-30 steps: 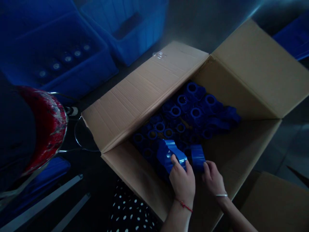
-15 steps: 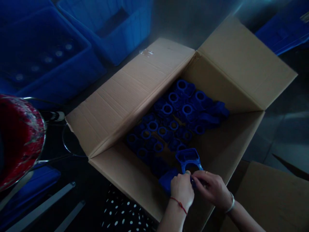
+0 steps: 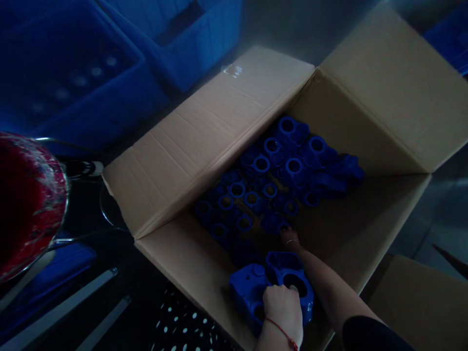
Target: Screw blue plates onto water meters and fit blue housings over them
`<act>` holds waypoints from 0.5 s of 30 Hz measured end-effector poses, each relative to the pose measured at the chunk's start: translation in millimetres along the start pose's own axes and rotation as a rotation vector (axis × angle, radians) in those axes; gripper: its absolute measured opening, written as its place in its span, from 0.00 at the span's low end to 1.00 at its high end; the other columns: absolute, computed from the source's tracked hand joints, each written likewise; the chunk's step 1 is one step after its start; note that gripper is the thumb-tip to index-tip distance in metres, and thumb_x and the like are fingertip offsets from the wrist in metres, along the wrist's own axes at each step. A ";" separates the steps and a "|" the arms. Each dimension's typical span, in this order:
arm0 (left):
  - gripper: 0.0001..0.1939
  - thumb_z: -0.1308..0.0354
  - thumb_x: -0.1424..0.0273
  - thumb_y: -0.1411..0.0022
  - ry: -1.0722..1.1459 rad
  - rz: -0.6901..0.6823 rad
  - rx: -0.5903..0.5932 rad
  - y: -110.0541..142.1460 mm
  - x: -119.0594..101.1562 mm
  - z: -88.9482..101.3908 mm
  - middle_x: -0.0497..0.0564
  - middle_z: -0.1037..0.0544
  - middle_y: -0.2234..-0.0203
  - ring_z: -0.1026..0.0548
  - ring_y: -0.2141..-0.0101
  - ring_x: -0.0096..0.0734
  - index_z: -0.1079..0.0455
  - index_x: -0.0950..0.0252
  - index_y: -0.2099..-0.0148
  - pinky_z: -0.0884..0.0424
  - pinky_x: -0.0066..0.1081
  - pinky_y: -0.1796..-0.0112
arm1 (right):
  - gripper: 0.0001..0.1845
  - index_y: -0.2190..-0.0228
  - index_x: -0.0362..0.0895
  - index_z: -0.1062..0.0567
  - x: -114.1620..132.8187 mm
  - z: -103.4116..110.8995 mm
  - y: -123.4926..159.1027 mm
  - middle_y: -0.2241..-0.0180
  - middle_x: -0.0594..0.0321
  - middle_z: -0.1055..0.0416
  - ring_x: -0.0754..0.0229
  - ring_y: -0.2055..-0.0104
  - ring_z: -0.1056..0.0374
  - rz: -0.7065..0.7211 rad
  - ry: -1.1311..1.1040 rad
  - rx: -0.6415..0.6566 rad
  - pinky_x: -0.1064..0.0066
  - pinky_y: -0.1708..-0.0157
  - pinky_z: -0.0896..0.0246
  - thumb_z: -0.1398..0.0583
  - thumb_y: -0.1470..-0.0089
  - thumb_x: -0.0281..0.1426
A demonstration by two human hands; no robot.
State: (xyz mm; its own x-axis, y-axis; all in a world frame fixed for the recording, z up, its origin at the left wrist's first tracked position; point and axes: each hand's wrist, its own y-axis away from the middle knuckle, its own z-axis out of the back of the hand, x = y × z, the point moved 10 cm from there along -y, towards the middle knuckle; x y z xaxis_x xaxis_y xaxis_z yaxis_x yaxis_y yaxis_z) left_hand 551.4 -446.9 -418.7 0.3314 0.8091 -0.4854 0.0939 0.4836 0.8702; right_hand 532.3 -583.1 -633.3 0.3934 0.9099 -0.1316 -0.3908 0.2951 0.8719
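An open cardboard box holds several blue plastic parts with round holes. My left hand, with a red string at the wrist, is closed on a joined pair of blue plastic parts at the box's near edge. My right hand reaches down into the box and touches the blue parts at the bottom near the middle. Its fingers are mostly hidden among them.
Blue plastic crates stand at the upper left, one with round pale pieces inside. A red stool seat on a metal frame is at the left. A second cardboard box sits at the lower right. Polka-dot fabric lies below.
My right hand let go of the held parts and reached forward into the box. My left hand drew the joined blue parts nearer to the box's front edge.
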 end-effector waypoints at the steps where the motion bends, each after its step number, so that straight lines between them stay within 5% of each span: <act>1: 0.19 0.59 0.83 0.34 -0.004 -0.005 0.015 0.0 -0.6 -3.8 0.62 0.22 0.60 0.24 0.55 0.45 0.30 0.69 0.50 0.25 0.41 0.60 | 0.17 0.52 0.41 0.31 -3.5 -2.7 -0.7 0.52 0.55 0.32 0.54 0.53 0.32 -0.007 0.017 0.002 0.56 0.56 0.32 0.41 0.40 0.36; 4: 0.11 0.49 0.72 0.32 -0.007 -0.040 0.057 -0.1 -5.1 -18.7 0.56 0.24 0.58 0.24 0.57 0.39 0.31 0.68 0.50 0.26 0.42 0.58 | 0.17 0.52 0.40 0.31 -14.7 -2.0 -0.6 0.53 0.55 0.32 0.55 0.54 0.32 -0.025 0.034 -0.018 0.57 0.56 0.32 0.41 0.40 0.36; 8: 0.13 0.43 0.65 0.35 0.011 -0.093 0.089 -4.4 -13.1 -40.1 0.55 0.27 0.55 0.26 0.57 0.38 0.32 0.65 0.50 0.27 0.43 0.57 | 0.16 0.53 0.40 0.30 -17.3 12.0 5.9 0.54 0.55 0.31 0.56 0.55 0.31 -0.098 0.028 -0.103 0.58 0.56 0.32 0.42 0.39 0.37; 15: 0.13 0.43 0.66 0.35 0.069 -0.225 0.059 -13.3 -28.2 -52.9 0.56 0.28 0.54 0.27 0.57 0.39 0.33 0.63 0.50 0.27 0.42 0.59 | 0.16 0.54 0.41 0.29 40.7 48.0 3.5 0.53 0.55 0.32 0.55 0.53 0.33 -0.050 -0.027 -0.263 0.56 0.53 0.34 0.43 0.39 0.38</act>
State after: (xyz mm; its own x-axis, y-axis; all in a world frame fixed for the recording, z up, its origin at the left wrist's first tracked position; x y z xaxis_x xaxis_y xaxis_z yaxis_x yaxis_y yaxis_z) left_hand 491.2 -458.5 -421.0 0.2315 0.7047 -0.6706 0.2140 0.6356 0.7418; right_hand 586.8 -559.0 -613.0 0.4383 0.8853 -0.1555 -0.5719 0.4081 0.7117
